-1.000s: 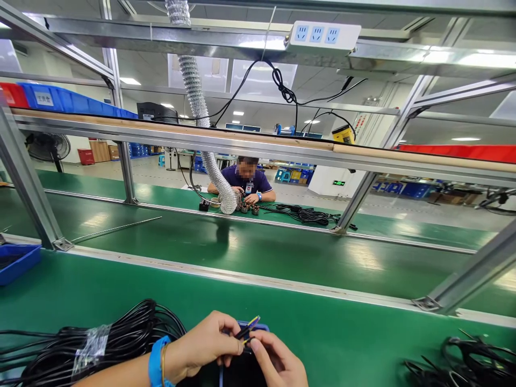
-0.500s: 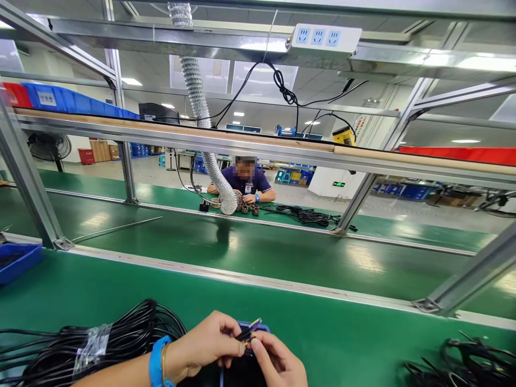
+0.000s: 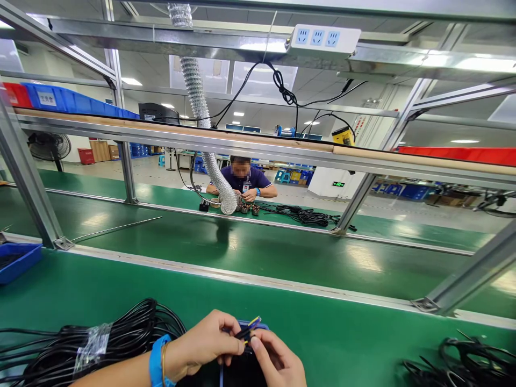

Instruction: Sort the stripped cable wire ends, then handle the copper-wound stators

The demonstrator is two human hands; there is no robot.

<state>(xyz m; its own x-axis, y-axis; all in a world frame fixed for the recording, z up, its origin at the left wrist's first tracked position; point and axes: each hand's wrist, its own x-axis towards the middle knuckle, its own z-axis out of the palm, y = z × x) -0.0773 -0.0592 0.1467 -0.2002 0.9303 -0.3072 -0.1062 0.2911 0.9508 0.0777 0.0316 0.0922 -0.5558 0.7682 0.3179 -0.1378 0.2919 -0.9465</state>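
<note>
My left hand (image 3: 209, 339), with a blue band on the wrist, pinches a black cable (image 3: 242, 332) whose yellow and blue wire ends stick out past the fingertips. Close against it, my right hand (image 3: 278, 357) has its thumb and forefinger pressed together at the same spot. A small dark piece and a bit of yellow show between the two hands; which kind of piece it is I cannot make out. Below the hands is a blue bin (image 3: 264, 325) with dark contents, mostly covered by them. A taped bundle of black cable (image 3: 133, 333) lies beside my left forearm.
More black cables (image 3: 471, 360) lie at the right. At the left edge sits a blue tray (image 3: 20, 263). Metal frame posts (image 3: 28, 140) and a shelf rail rise ahead, with a flexible duct (image 3: 197, 102) hanging down. Across the bench, a co-worker (image 3: 250, 180) handles small metal parts.
My hands stay nearly in place, with only a slight shift at the fingertips and wire ends. Across the bench, the co-worker's head and hands have moved a little.
</note>
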